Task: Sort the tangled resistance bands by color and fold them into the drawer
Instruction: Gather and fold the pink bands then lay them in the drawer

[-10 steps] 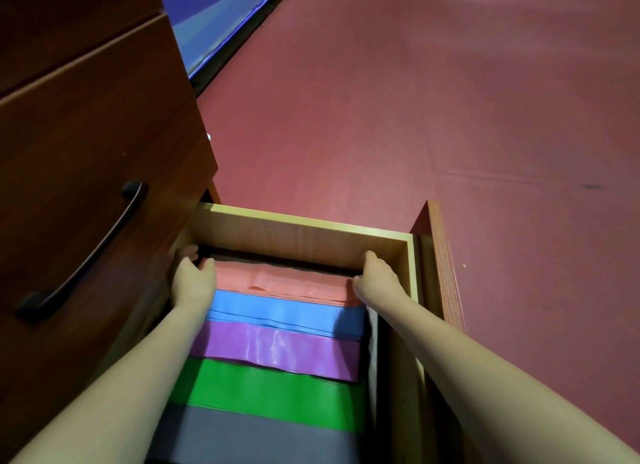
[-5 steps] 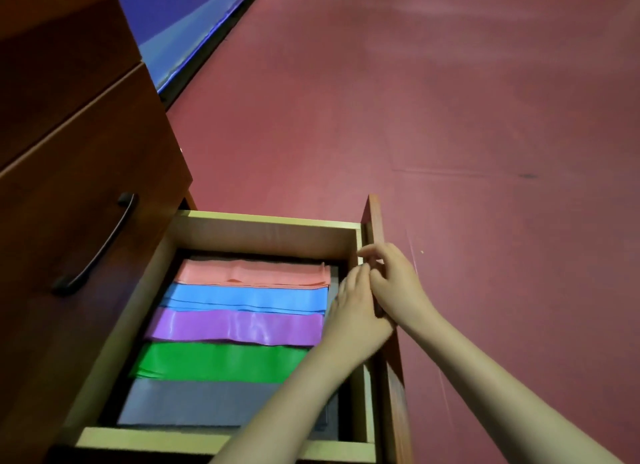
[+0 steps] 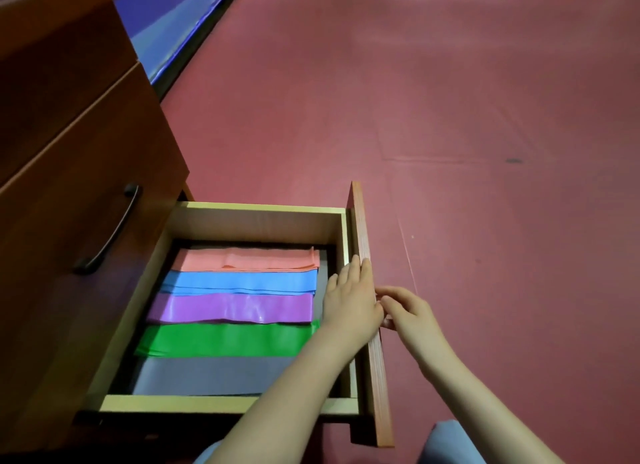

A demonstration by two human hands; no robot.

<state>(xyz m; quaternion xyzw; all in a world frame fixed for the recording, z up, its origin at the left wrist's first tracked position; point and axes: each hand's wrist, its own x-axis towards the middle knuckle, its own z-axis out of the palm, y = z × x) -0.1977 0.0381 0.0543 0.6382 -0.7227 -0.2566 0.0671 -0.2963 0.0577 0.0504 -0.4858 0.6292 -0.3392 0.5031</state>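
Observation:
The bottom drawer (image 3: 263, 221) stands pulled out of the wooden cabinet. Inside lie folded resistance bands in rows: pink band (image 3: 242, 259) farthest, then blue band (image 3: 239, 281), purple band (image 3: 228, 307), green band (image 3: 221, 339) and grey band (image 3: 207, 375) nearest. My left hand (image 3: 351, 300) rests flat on the inner side of the drawer front (image 3: 370, 325), fingers up over its top edge. My right hand (image 3: 410, 313) is on the outer side of the same panel, fingertips touching it. Neither hand holds a band.
The cabinet (image 3: 69, 186) rises at the left, its upper drawer shut, with a dark handle (image 3: 110, 229). Red floor mat (image 3: 450, 117) spreads to the right and ahead. A blue mat (image 3: 173, 20) lies at the top left. My knees in blue cloth (image 3: 446, 443) show at the bottom.
Both hands left the far pink band inside the drawer and came to the drawer front, one on each side. The view has shifted back, showing the whole drawer.

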